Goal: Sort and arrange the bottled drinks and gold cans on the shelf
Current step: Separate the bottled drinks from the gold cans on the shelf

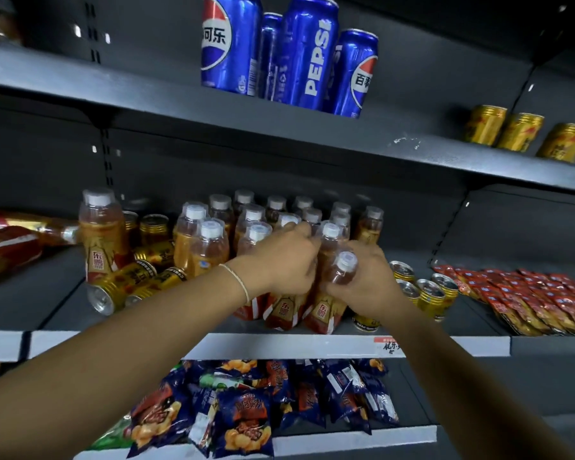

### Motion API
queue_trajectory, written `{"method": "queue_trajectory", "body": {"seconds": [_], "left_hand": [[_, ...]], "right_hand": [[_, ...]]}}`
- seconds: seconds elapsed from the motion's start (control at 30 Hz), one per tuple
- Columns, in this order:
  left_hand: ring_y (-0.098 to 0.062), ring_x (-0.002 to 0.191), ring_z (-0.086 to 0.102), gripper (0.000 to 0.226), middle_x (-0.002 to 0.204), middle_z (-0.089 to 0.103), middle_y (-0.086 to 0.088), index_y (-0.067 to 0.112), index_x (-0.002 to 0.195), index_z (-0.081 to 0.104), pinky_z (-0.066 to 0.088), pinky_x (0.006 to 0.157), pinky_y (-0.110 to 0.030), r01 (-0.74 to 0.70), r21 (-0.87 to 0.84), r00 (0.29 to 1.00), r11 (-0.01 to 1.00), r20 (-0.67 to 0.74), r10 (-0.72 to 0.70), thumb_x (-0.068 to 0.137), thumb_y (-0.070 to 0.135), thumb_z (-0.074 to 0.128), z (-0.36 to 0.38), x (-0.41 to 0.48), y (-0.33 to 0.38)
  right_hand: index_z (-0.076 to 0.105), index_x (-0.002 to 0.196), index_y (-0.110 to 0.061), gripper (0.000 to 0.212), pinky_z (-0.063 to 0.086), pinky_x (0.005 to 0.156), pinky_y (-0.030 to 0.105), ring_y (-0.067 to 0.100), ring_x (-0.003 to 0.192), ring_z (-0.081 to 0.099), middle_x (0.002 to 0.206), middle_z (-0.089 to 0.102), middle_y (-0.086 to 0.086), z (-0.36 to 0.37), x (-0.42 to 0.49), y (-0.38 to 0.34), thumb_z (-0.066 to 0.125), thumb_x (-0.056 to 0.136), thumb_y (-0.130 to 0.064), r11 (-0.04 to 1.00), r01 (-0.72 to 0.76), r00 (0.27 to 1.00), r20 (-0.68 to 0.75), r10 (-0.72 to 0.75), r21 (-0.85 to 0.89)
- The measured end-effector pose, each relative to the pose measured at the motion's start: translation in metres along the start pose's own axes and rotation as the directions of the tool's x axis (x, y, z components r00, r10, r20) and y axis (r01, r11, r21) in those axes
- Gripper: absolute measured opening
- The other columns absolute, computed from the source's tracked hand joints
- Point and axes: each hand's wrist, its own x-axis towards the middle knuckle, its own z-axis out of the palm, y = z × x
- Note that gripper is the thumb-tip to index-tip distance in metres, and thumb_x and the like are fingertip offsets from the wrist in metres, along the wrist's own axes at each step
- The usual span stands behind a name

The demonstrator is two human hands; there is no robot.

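Clear plastic bottle (342, 274) of amber drink with a white ribbed cap, tilted at the front of the dark metal middle shelf (63, 287). The right hand (367, 288) has its fingers wrapped round the bottle's shoulder. The left hand (279, 260) curls against the upright bottles (210, 247) just beside; its fingertips are blurred, so its grip cannot be told. Cylindrical gold cans (123, 283) lie toppled at left; standing cans (430, 293) are at right.

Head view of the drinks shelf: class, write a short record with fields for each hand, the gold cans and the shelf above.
left hand: on the bottled drinks, grip unclear
right hand: grips a tilted bottle
fallen gold cans: on their sides, left of the bottles
upright gold cans: right of the bottles, beside red packets
shelf above: blue Pepsi cans, three more gold cans
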Motion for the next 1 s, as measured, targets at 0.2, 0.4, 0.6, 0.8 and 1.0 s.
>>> {"method": "queue_trajectory", "body": {"seconds": [0.2, 0.4, 0.6, 0.8, 1.0], "left_hand": [[-0.021, 0.085, 0.045, 0.059, 0.124, 0.034, -0.007, 0.017, 0.131, 0.037, 0.038, 0.056, -0.031, -0.106, 0.033, 0.994, 0.994, 0.025, 0.105, 0.080, 0.032, 0.063, 0.018, -0.015, -0.002], [-0.028, 0.095, 0.055, 0.071, 0.127, 0.033, -0.008, 0.021, 0.131, 0.029, 0.049, 0.059, -0.035, -0.095, -0.001, 0.995, 0.995, -0.027, 0.095, 0.074, 0.019, 0.071, 0.028, -0.029, 0.001], [-0.026, 0.088, 0.048, 0.070, 0.122, 0.033, -0.010, 0.020, 0.136, 0.028, 0.039, 0.055, -0.029, -0.052, -0.043, 0.995, 0.998, -0.087, 0.049, 0.079, 0.016, 0.067, 0.034, -0.044, 0.002], [-0.032, 0.107, 0.049, 0.069, 0.130, 0.034, -0.014, 0.019, 0.145, 0.024, 0.055, 0.074, -0.041, 0.010, -0.019, 0.993, 1.000, -0.115, -0.013, 0.086, 0.020, 0.061, 0.031, -0.060, 0.012], [-0.031, 0.112, 0.040, 0.071, 0.130, 0.028, -0.010, 0.019, 0.136, 0.029, 0.043, 0.059, -0.032, 0.038, 0.020, 0.995, 0.999, -0.092, -0.036, 0.077, 0.000, 0.063, 0.042, -0.078, 0.037]], "right_hand": [[0.037, 0.120, -0.030, 0.070, 0.046, 0.069, 0.026, 0.015, 0.088, 0.061, 0.095, 0.062, -0.010, 0.012, -0.030, -0.015, 0.081, 0.066, -0.037, 0.986, -0.165, 0.985, -0.051, 0.167, 0.030], [0.035, 0.115, -0.037, 0.074, 0.052, 0.069, 0.029, 0.017, 0.088, 0.061, 0.098, 0.062, -0.009, 0.021, -0.045, -0.027, 0.088, 0.064, -0.030, 0.974, -0.227, 0.971, -0.079, 0.228, 0.021], [0.035, 0.116, -0.040, 0.070, 0.057, 0.070, 0.028, 0.011, 0.086, 0.065, 0.105, 0.065, -0.006, 0.025, -0.059, -0.023, 0.086, 0.068, -0.033, 0.972, -0.223, 0.965, -0.121, 0.231, 0.081], [0.036, 0.126, -0.031, 0.074, 0.060, 0.076, 0.038, 0.021, 0.093, 0.066, 0.118, 0.061, 0.004, 0.031, -0.078, -0.009, 0.085, 0.071, -0.033, 0.964, -0.217, 0.953, -0.183, 0.243, 0.152], [0.033, 0.135, -0.028, 0.073, 0.052, 0.085, 0.037, 0.027, 0.109, 0.056, 0.130, 0.052, 0.007, 0.040, -0.091, -0.016, 0.079, 0.079, -0.025, 0.996, -0.051, 0.984, -0.170, 0.062, 0.068]]}}
